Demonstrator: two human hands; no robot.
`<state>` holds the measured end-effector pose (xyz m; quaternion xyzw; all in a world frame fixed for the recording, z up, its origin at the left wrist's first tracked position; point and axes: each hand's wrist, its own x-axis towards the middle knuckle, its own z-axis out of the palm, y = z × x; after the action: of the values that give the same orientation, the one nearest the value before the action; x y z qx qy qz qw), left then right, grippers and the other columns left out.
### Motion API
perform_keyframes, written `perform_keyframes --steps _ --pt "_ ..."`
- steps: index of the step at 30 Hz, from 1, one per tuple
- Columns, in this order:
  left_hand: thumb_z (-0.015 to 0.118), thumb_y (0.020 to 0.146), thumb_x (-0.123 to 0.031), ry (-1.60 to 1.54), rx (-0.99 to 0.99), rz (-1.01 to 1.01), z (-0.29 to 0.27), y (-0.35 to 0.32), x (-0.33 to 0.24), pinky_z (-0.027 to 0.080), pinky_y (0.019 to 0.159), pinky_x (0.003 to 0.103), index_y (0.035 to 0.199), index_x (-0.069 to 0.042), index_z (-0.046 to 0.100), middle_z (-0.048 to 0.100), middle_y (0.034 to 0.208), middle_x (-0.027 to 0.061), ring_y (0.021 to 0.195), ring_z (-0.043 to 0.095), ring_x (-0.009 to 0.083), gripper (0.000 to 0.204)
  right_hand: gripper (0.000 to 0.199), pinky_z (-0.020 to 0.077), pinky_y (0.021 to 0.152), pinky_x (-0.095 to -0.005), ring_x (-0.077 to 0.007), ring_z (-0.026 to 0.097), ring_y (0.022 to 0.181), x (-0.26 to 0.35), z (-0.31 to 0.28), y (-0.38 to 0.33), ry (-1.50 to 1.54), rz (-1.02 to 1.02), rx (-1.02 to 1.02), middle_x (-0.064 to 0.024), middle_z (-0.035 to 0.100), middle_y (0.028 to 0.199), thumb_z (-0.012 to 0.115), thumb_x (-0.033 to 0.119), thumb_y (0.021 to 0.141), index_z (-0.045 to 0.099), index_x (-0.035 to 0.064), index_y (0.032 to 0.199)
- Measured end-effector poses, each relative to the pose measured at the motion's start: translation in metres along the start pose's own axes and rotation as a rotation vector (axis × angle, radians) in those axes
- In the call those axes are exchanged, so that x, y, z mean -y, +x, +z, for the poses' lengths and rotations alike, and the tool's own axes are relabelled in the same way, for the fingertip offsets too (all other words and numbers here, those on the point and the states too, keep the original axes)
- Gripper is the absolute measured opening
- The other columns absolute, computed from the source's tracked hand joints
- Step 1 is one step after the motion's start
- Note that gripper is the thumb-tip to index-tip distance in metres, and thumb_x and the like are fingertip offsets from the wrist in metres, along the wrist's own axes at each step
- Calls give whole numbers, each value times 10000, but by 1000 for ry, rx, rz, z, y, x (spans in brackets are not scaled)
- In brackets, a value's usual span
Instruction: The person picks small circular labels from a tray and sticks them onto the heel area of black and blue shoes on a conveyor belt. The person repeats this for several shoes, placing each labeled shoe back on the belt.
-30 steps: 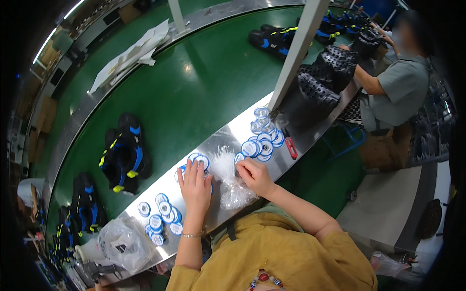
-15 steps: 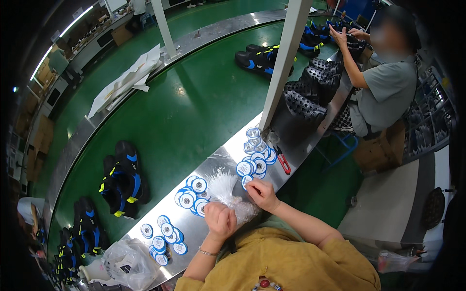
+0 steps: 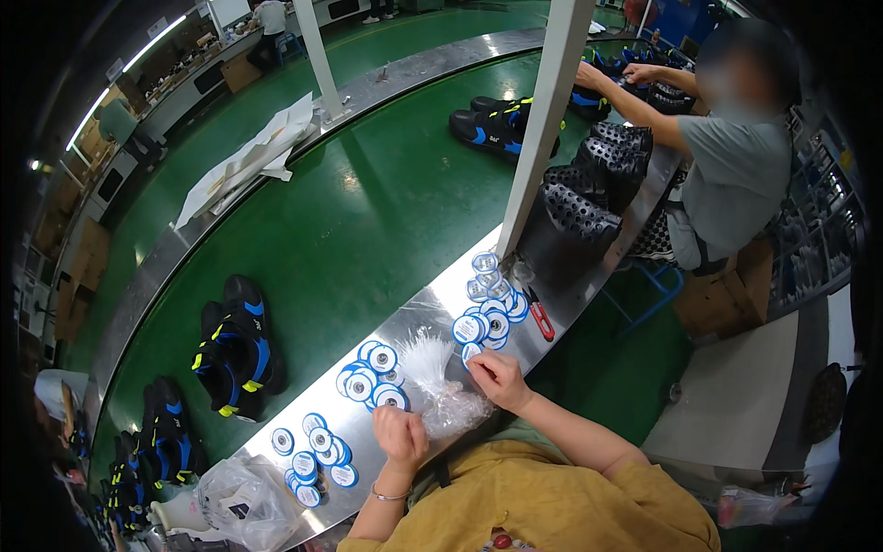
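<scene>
My right hand is closed in a pinch, with a round white tag with a blue rim at its fingertips. My left hand has its fingers curled together beside the middle pile of round tags; whatever they hold, if anything, is too small to make out. Between both hands lies a fanned bundle of thin clear plastic strands, its lower end in a crumpled clear bag. Another pile of tags sits just beyond my right hand. A third group is left of my left hand.
Red-handled snips lie at the right on the metal ledge. A white post rises from it. Black perforated boots stand beyond, near a seated co-worker. Black-blue shoes rest on the green belt; a plastic bag is lower left.
My left hand has moved a little left and down, away from the strands and my right hand. The co-worker's arms have reached farther left. The whole view has shifted slightly.
</scene>
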<state>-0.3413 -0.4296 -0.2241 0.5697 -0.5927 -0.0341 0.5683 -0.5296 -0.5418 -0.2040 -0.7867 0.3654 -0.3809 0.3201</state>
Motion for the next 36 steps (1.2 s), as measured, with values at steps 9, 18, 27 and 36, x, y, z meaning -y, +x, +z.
perform_keyframes --steps 9,18,27,36 --pt "513 976 -83 -961 -113 -452 -19 94 -44 421 684 262 919 8 574 569 833 85 748 527 158 125 33 421 527 -343 -279 559 586 -3 0 0 6 -7 3 -128 562 698 630 13 856 607 -9 846" --pt "609 940 -161 -1841 504 -105 -49 173 -121 454 614 337 936 -11 668 500 828 89 762 463 221 161 31 383 500 -317 -225 514 546 -6 3 -2 14 -33 -52 -104 531 674 634 -29 841 614 -10 855" --pt "606 950 -254 -2235 705 261 -23 181 -145 441 665 369 1021 19 691 501 872 115 798 477 242 295 9 429 526 -327 -264 572 574 -3 0 -1 -29 -10 -35 -126 575 691 627 -2 846 624 -9 843" --pt "644 926 -252 -2331 612 369 -4 176 -152 433 685 366 994 36 695 500 883 115 793 491 243 299 36 390 503 -327 -249 525 557 -6 -2 1 -10 -47 -46 -117 528 679 635 -35 835 605 -18 846"
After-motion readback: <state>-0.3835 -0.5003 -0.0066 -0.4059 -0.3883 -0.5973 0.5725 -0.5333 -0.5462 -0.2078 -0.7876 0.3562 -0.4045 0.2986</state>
